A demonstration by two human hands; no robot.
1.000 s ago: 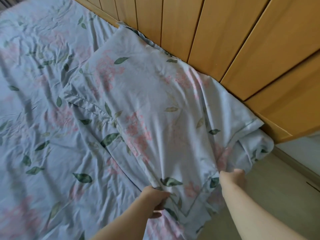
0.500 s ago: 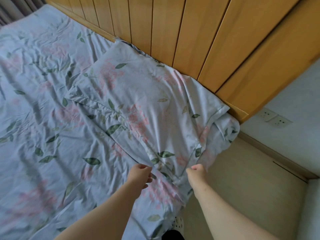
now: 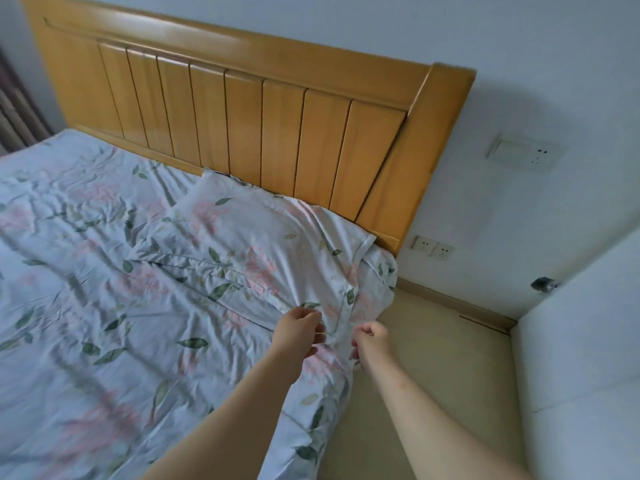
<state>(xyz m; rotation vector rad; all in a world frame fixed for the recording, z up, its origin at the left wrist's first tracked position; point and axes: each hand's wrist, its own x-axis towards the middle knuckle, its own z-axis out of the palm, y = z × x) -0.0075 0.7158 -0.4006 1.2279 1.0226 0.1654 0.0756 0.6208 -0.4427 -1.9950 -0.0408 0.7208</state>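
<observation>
Low in the middle of the frame, in the head view, the left hand (image 3: 299, 329) and the right hand (image 3: 372, 341) sit close together at the bed's right edge, with a narrow ridge of cloth standing between them. Both hands have their fingers curled in: the left pinches the flowered pillowcase (image 3: 263, 244) on the ridge's left side, and the right grips the same hem from the right, though blur hides the exact fingertip contact. The pillowcase stretches from the hands up to the centre of the frame, where its far edge lies against the foot of the wooden headboard (image 3: 242, 109). Its right corner droops over the mattress edge. Its left edge makes a creased seam across the matching bed sheet (image 3: 86, 306), which fills the left half of the frame, wrinkled and flat. Right of the bed, a strip of pale floor (image 3: 433, 358) runs from the lower centre up to the skirting, giving open room beside the right forearm. A white panel (image 3: 581, 358) closes that strip at the far right. Two wall sockets (image 3: 433, 247) sit just beside the headboard's lower right corner, with a switch plate (image 3: 523, 154) higher up, and a curtain (image 3: 14, 109) hangs at the upper left edge.
</observation>
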